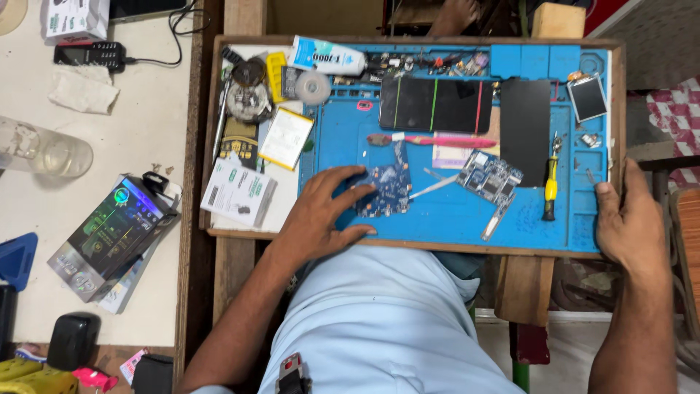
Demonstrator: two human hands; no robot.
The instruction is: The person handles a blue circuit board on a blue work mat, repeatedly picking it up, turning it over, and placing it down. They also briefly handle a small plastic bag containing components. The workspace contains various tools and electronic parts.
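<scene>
My left hand rests flat on the blue work mat, its fingertips on a blue circuit board. My right hand grips the right edge of the wooden tray that carries the mat. A second circuit board lies mid-mat with tweezers between the two boards. A yellow-handled screwdriver lies near my right hand. A dark phone screen with coloured stripes lies at the back.
A pink tool, a black panel, a small display, a white tube, tape rolls and batteries crowd the tray. On the white table to the left lie a boxed gadget, a plastic bottle and a black phone.
</scene>
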